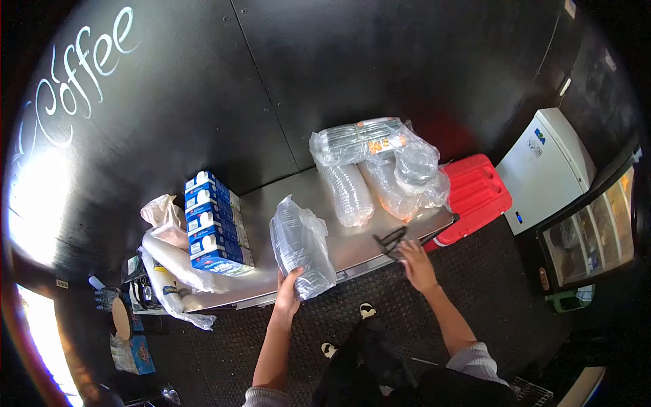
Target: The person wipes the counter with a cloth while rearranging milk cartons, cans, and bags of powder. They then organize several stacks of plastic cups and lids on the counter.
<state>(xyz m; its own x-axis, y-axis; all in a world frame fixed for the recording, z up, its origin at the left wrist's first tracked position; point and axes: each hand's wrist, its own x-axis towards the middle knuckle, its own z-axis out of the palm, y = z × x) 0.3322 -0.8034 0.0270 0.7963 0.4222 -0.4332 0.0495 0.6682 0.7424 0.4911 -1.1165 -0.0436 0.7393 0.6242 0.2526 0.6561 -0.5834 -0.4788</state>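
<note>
My left hand (287, 293) grips the lower end of a clear plastic bag of stacked clear plastic lids or cups (298, 247), tilted at the table's front edge. My right hand (418, 266) is at the front edge farther right, its fingers on a black thin-framed object (391, 241) that is blurred; its kind I cannot make out. Behind it lie more bagged stacks of clear plastic cups (344, 193), with a further wrapped pack (363, 141) across their top. All of this is on or over a metal table (271, 193).
Blue-and-white cartons (215, 227) stand at the table's left, beside white plastic-wrapped rolls (178, 261). A red cooler lid (475, 197) adjoins the table's right end. Beyond it stand a white fridge (542, 169) and a drawer unit (590, 237). Dark textured floor (271, 359) lies below.
</note>
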